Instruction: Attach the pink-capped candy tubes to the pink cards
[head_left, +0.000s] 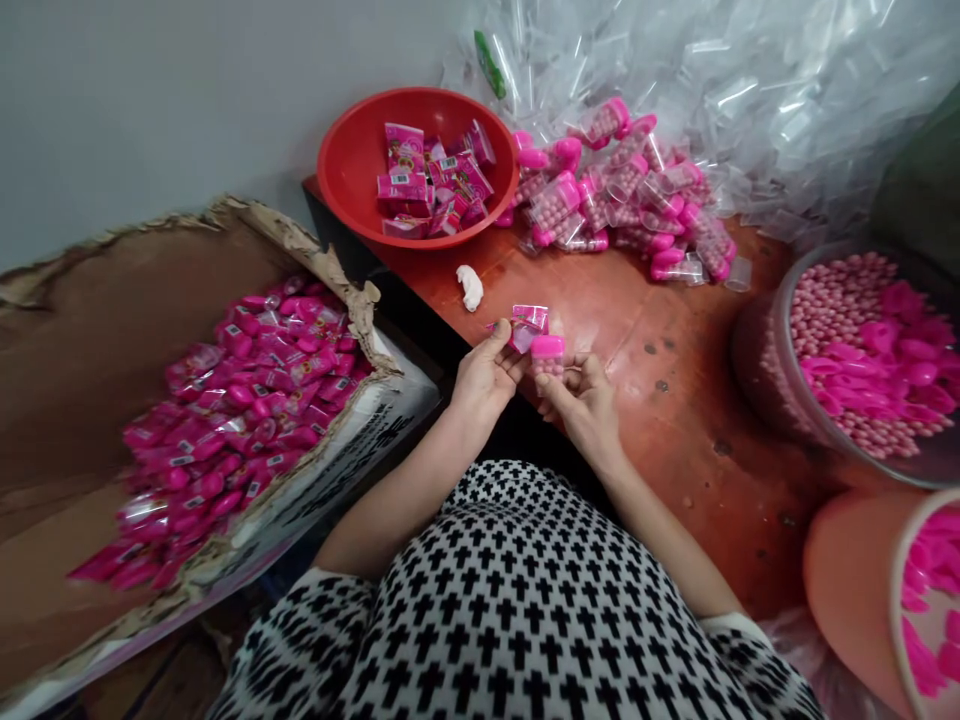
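Near the table's front edge, my left hand (486, 378) pinches a pink printed label sleeve (531, 318) between thumb and fingers. Close against it, my right hand (589, 405) grips a small clear bottle (548, 356) with a pink cap, filled with pink beads. Bottle and sleeve meet or overlap between the hands; whether the bottle has entered the sleeve I cannot tell. A white crumpled lump (470, 288) lies on the table just beyond my left hand.
A red bowl (341, 200) holds pink sleeves. Filled bottles (630, 190) lie in a heap before clear empty ones (750, 90). A torn carton (405, 385) of sleeved bottles stands left. At right are a tub (784, 350) of beads and caps and a peach bucket (851, 570).
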